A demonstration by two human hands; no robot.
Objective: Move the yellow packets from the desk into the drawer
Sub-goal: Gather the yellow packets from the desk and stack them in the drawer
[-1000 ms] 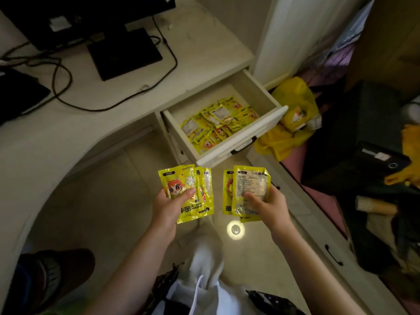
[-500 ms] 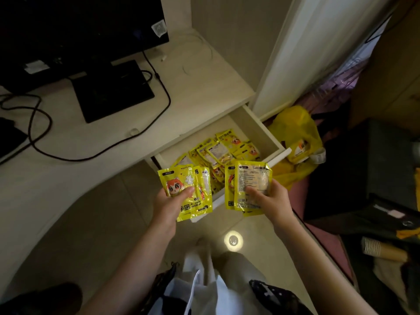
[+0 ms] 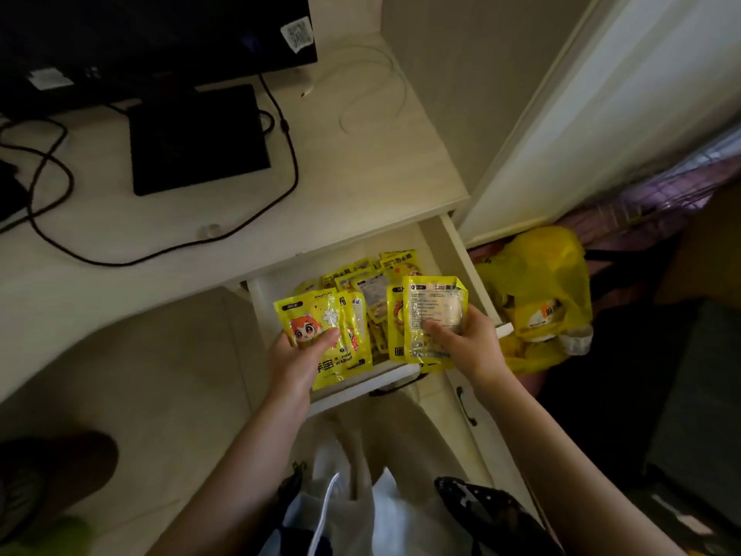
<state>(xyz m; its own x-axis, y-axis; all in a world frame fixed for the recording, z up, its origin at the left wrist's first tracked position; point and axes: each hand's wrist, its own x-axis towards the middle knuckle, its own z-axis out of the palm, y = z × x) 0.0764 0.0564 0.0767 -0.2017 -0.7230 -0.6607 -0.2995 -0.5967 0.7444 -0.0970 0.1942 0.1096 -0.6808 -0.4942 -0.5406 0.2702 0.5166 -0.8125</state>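
My left hand (image 3: 300, 359) grips a small fan of yellow packets (image 3: 316, 321) with a cartoon face on the front. My right hand (image 3: 469, 342) grips another bunch of yellow packets (image 3: 431, 311), back side showing. Both bunches hover over the front part of the open white drawer (image 3: 455, 250), which holds several more yellow packets (image 3: 371, 282) lying in a loose pile. The drawer's front edge is partly hidden behind my hands and the packets.
The pale desk (image 3: 341, 174) carries a dark monitor (image 3: 160, 34), its black base (image 3: 196, 140) and looping black cables (image 3: 168, 250). A yellow plastic bag (image 3: 537, 290) lies on the floor right of the drawer. A lower drawer handle (image 3: 465, 405) shows below.
Both hands, each holding its packets, have moved forward from in front of the drawer to above its front part. The view has shifted closer to the desk.
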